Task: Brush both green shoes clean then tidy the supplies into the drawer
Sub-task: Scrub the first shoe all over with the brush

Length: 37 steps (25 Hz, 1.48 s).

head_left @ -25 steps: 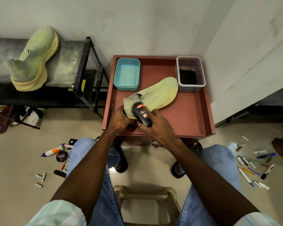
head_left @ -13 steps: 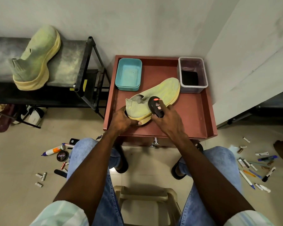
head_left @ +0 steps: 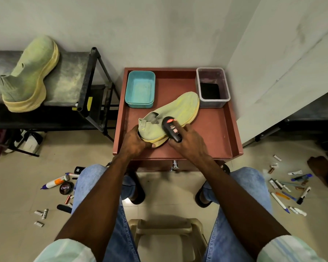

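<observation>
My left hand (head_left: 135,141) gripped the heel of the shoe (head_left: 170,115) so it stayed steady on the surface (head_left: 212,133). My right hand (head_left: 187,142) was closed around the brush (head_left: 171,129), pressing it on the side.

Grey plaster wall (head_left: 159,25), beige tiled floor (head_left: 13,186), black metal rack (head_left: 95,82) at left.

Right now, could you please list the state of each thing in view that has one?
Shoe on table: on its side, heel held by left hand.
Brush: gripped by right hand, against that shoe.
Shoe on rack: upright, untouched.
Teal tub: lidless.
Clear tub: lidless.
Drawer: closed.
</observation>
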Motion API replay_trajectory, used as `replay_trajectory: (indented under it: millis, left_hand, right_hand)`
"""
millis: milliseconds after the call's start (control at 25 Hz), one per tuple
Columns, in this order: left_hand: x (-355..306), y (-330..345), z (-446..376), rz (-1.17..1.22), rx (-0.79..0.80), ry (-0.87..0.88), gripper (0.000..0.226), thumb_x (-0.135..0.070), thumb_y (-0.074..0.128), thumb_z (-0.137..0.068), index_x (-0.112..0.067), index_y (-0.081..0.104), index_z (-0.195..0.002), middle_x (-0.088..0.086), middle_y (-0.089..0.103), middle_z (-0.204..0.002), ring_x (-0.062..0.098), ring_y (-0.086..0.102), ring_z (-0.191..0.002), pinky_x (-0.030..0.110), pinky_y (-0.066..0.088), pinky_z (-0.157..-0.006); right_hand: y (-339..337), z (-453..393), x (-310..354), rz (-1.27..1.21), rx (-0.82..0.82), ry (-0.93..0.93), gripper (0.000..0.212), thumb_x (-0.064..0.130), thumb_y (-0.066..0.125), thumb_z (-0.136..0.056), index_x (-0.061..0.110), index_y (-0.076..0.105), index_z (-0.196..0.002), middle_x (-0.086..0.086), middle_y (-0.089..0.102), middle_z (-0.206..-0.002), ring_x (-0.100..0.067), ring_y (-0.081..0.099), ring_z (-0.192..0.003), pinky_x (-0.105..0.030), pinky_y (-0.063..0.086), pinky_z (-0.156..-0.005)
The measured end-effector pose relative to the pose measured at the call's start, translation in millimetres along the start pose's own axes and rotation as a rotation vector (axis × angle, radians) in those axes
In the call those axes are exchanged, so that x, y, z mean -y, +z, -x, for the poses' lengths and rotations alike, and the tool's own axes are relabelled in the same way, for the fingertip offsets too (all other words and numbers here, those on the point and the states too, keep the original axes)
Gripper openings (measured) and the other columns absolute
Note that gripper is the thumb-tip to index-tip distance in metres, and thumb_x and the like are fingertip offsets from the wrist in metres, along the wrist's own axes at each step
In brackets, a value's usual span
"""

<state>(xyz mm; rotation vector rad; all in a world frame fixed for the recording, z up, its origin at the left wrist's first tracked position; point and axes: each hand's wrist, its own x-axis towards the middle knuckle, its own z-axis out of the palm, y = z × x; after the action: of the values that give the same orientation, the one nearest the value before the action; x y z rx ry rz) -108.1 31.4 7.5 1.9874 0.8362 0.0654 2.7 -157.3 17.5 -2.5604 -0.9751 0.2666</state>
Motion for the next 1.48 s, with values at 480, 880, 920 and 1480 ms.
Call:
replay_trajectory:
  millis: [480,880,920,1480]
  left_hand:
    - [1.5,-30.9,-11.6,-0.259,0.151,0.045,0.094,-0.011,0.088,-0.061,-0.017,0.042,-0.143,0.006,0.06,-0.131,0.025,0.056,-0.117,0.022,0.04,-0.09]
    - [1.4,-23.2,-1.2,-0.182,0.026,0.019,0.103,-0.007,0.082,-0.065,-0.013,0.024,-0.15,0.014,0.036,-0.149,0.029,0.036,-0.135,0.035,0.033,-0.112]
    - [-3.3,-18.6,7.5,-0.196,-0.1,0.122,0.091,-0.008,0.076,-0.069,-0.009,0.03,-0.148,0.016,0.035,-0.148,0.029,0.032,-0.137,0.032,0.027,-0.115]
    - [-40.2,44.7,11.3,-0.807,-0.271,0.308,0.041,-0.036,0.069,-0.08,-0.014,0.07,-0.115,0.01,0.058,-0.128,0.034,0.034,-0.133,0.041,-0.003,-0.119]
  right_hand:
    - [6.1,7.4,12.1,0.012,0.06,0.051,0.074,0.054,0.056,-0.082,0.027,0.031,-0.147,-0.013,0.05,-0.113,-0.036,0.057,-0.097,-0.038,0.049,-0.076]
    - [2.2,9.4,5.4,-0.043,-0.096,0.266,0.072,0.051,0.056,-0.082,0.025,0.035,-0.145,-0.015,0.052,-0.111,-0.038,0.059,-0.094,-0.04,0.051,-0.075]
    - [0.1,9.2,5.6,-0.062,-0.108,0.292,0.072,0.051,0.057,-0.082,0.026,0.035,-0.145,-0.015,0.052,-0.111,-0.037,0.058,-0.096,-0.04,0.051,-0.077]
    - [5.5,14.2,-4.1,0.042,-0.107,0.233,0.071,0.057,0.054,-0.078,0.026,0.042,-0.142,-0.016,0.056,-0.105,-0.039,0.06,-0.087,-0.039,0.05,-0.071]
